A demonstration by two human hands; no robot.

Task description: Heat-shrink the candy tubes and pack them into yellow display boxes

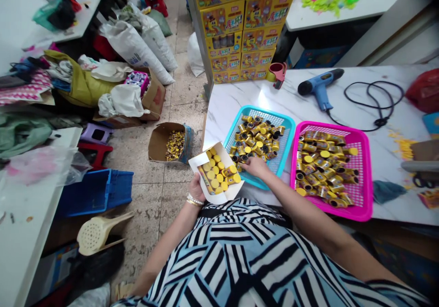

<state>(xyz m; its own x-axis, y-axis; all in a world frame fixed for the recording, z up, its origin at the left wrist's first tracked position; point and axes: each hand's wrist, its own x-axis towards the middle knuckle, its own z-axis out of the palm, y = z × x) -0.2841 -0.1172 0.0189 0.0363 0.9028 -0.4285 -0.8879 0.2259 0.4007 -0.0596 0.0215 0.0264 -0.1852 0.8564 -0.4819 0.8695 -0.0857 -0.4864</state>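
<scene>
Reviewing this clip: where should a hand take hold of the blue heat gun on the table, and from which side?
Grip the blue heat gun by its handle, coming from the near side of the table, just left of the cord. The handle points that way, while the black nozzle aims left, and the black cord trails from the handle's base to the right, so this approach probably avoids snagging it.

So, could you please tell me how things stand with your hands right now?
Left hand holding open white box of yellow-capped tubes. Right hand on tubes in teal basket. Pink basket beside it, also loaded.
</scene>
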